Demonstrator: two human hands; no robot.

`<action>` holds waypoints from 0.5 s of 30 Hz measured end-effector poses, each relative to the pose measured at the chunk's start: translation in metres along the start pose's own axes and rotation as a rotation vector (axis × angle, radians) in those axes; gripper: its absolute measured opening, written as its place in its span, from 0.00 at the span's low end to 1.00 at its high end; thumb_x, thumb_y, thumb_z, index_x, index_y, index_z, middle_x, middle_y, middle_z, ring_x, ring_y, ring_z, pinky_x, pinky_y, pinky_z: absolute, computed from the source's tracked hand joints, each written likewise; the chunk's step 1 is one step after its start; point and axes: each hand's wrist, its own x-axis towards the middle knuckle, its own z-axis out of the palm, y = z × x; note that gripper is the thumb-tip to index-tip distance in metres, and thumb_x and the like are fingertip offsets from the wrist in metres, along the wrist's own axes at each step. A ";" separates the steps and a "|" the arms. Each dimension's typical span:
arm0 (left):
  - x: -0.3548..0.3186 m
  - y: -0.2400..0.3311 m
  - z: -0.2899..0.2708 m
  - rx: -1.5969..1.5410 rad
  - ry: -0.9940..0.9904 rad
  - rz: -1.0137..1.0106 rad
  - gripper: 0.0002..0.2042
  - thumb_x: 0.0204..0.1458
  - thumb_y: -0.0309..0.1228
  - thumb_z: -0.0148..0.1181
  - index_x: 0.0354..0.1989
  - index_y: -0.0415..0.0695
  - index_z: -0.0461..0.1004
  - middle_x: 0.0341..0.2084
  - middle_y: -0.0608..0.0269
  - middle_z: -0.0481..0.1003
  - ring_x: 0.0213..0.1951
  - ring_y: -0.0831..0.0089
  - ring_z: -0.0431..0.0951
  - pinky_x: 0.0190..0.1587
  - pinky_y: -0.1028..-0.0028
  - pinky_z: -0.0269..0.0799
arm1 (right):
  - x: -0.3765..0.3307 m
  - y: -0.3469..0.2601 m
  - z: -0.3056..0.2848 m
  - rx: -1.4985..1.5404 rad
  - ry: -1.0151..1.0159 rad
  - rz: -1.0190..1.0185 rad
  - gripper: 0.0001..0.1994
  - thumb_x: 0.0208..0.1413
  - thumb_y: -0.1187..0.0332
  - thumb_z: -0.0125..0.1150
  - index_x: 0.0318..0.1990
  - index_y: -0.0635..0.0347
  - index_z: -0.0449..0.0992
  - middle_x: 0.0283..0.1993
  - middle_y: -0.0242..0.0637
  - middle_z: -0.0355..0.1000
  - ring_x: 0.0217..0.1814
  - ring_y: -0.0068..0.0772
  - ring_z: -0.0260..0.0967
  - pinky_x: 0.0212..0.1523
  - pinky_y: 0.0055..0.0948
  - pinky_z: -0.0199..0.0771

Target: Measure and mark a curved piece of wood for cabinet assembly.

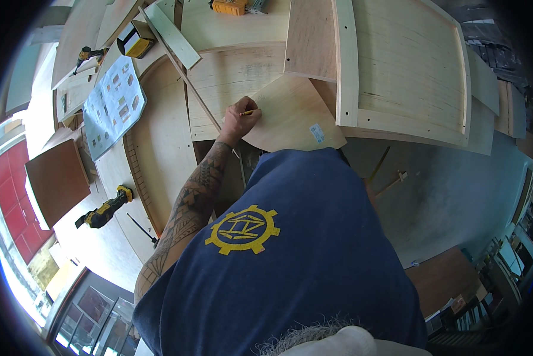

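My left hand (241, 118) is closed around a short pencil (248, 112) and rests at the left edge of a thin plywood piece (295, 113). This piece has a curved edge and a small blue-and-white sticker (317, 133). It lies over a larger plywood panel (236, 71) in front of me. A long narrow wooden strip (186, 80) slants from the upper left down to my left wrist. My right hand cannot be seen; my body in a dark blue shirt hides that side.
A framed plywood panel (411, 65) stands at the right. To the left lie a printed sheet (115, 105), a yellow-and-black power tool (105, 207), a cordless drill (88, 56) and a black-and-yellow box (136, 40). An orange tool (229, 6) sits at the far edge.
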 end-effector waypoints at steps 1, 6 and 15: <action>0.001 0.001 0.000 0.036 -0.022 0.003 0.07 0.47 0.29 0.65 0.30 0.39 0.75 0.21 0.59 0.78 0.25 0.74 0.78 0.31 0.73 0.74 | 0.000 -0.004 0.001 0.003 -0.004 0.000 0.24 0.57 0.47 0.57 0.45 0.63 0.74 0.29 0.38 0.68 0.29 0.37 0.67 0.32 0.39 0.71; -0.001 -0.001 0.005 0.037 0.020 0.021 0.06 0.49 0.29 0.65 0.30 0.41 0.75 0.21 0.63 0.78 0.25 0.79 0.76 0.30 0.73 0.74 | -0.011 -0.025 0.003 0.173 -0.048 -0.001 0.28 0.55 0.49 0.59 0.52 0.66 0.72 0.31 0.37 0.68 0.31 0.33 0.67 0.33 0.37 0.69; 0.000 -0.003 0.001 -0.128 -0.046 -0.055 0.08 0.52 0.31 0.66 0.35 0.40 0.78 0.23 0.66 0.78 0.27 0.80 0.76 0.33 0.76 0.74 | -0.015 -0.041 0.013 0.210 -0.085 0.036 0.28 0.52 0.48 0.60 0.48 0.69 0.75 0.34 0.38 0.71 0.30 0.32 0.67 0.33 0.34 0.69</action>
